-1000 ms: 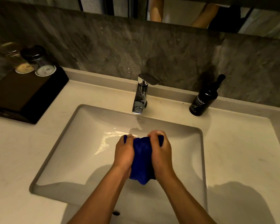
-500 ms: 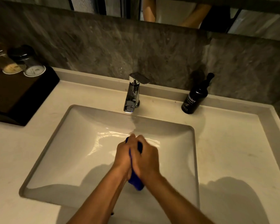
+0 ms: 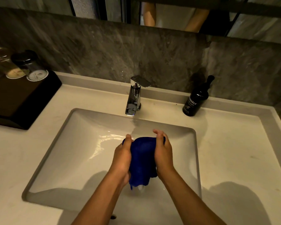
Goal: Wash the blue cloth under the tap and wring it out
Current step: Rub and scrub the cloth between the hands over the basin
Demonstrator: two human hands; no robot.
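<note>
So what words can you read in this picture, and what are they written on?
"unster" on the black pump bottle; the first letter curves out of sight.
Smaller lines under it on the bottle: too small to read.
Paper caps on the two upturned glasses: print too blurred to read.
Nothing else has words.

2 bare forearms, no sleeves at the wrists; left hand (image 3: 122, 157), right hand (image 3: 163, 154).

Blue cloth (image 3: 142, 158), white sink (image 3: 81, 143), chrome tap (image 3: 134, 98), seemingly black bottle (image 3: 195, 101).
</note>
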